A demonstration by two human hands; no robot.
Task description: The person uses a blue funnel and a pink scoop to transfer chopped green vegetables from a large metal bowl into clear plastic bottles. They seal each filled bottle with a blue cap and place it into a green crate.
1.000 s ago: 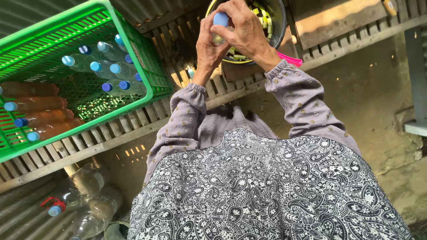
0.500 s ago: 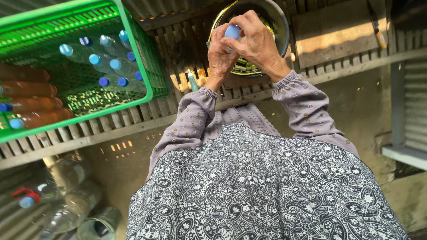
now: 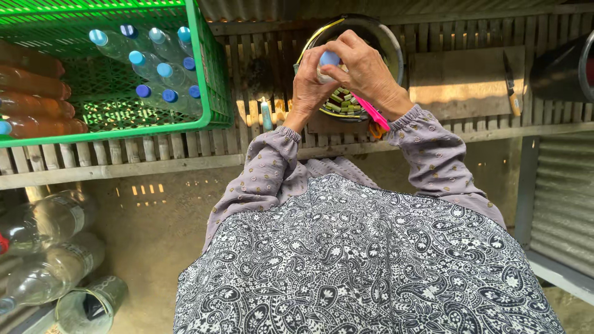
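Both hands are closed on 1 small bottle (image 3: 326, 67) above a bowl (image 3: 390, 46) on the slatted bench: the left hand (image 3: 309, 89) grips its body, the right hand (image 3: 365, 68) pinches its blue cap (image 3: 329, 58).

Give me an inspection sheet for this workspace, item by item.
Surface: slatted wooden bench, sunlit in patches.
Job's things: small bottle with a blue cap, held over a metal bowl of chopped green pieces.
Clutter: green plastic crate of blue-capped bottles; knife on a wooden board; pink handle.
Hands: left hand grips the bottle; right hand is on its cap.
Cables: nothing seen.
Surroundings: large clear bottles below; corrugated metal sheet at right.
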